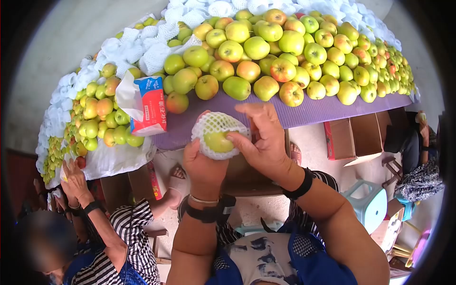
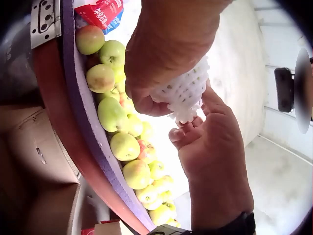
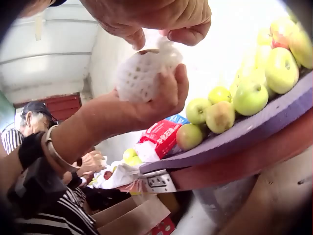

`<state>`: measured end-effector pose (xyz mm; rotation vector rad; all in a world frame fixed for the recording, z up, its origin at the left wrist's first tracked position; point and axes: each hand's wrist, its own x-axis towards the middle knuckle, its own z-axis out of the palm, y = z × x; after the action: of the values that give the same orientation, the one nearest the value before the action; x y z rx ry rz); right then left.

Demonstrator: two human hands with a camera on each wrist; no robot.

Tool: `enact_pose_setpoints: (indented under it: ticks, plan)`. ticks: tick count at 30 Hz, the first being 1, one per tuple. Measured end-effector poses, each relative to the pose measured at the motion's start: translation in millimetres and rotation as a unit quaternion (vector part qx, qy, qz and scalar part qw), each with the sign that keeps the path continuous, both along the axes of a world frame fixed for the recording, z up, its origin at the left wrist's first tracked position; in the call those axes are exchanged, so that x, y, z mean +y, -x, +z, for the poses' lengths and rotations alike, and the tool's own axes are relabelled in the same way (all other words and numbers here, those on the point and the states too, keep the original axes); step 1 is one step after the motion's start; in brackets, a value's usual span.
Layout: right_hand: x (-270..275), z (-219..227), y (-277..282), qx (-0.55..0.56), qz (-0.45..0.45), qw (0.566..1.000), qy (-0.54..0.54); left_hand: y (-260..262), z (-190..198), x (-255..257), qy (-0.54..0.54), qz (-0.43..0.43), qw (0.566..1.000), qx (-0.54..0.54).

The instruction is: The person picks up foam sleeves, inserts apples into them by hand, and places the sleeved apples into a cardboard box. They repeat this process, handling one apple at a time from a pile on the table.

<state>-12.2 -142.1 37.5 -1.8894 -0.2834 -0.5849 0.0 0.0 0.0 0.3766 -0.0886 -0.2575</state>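
Hands (image 1: 232, 147) round foam-netted apple (image 1: 218, 140)

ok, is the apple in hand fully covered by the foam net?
No: the apple shows bare green through the open side of the foam net.

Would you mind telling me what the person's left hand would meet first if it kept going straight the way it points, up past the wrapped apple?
Probably the purple mat edge, then the apple pile; the left hand points there, though depth is unclear.
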Motion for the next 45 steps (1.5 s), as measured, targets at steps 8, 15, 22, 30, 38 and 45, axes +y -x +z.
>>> enact_pose_setpoints:
  ticks: [8, 15, 22, 30, 38, 45]
  plan:
    - [-3, -14, -14, -0.105, -0.017, 0.993, 0.058, 3, -6, -10, -0.102, 0.001, 0.995, 0.012]
    - [-15, -12, -19, 0.213, 0.109, 0.933, -0.268, 8, 7, -10, -0.226, -0.033, 0.974, -0.002]
    - [-13, -29, -21, 0.230, 0.072, 0.951, -0.193, 8, 7, -8, -0.205, 0.001, 0.978, -0.040]
    - [-6, -30, -14, 0.105, 0.032, 0.985, -0.136, 1, 2, -4, 0.035, -0.071, 0.990, 0.114]
    - [-20, -20, -16, 0.279, 0.183, 0.920, -0.207, 1, -3, 5, 0.034, -0.059, 0.991, 0.116]
    - [-11, -7, -10, 0.380, 0.312, 0.817, -0.300, 6, -7, -10, -0.120, 0.080, 0.985, 0.091]
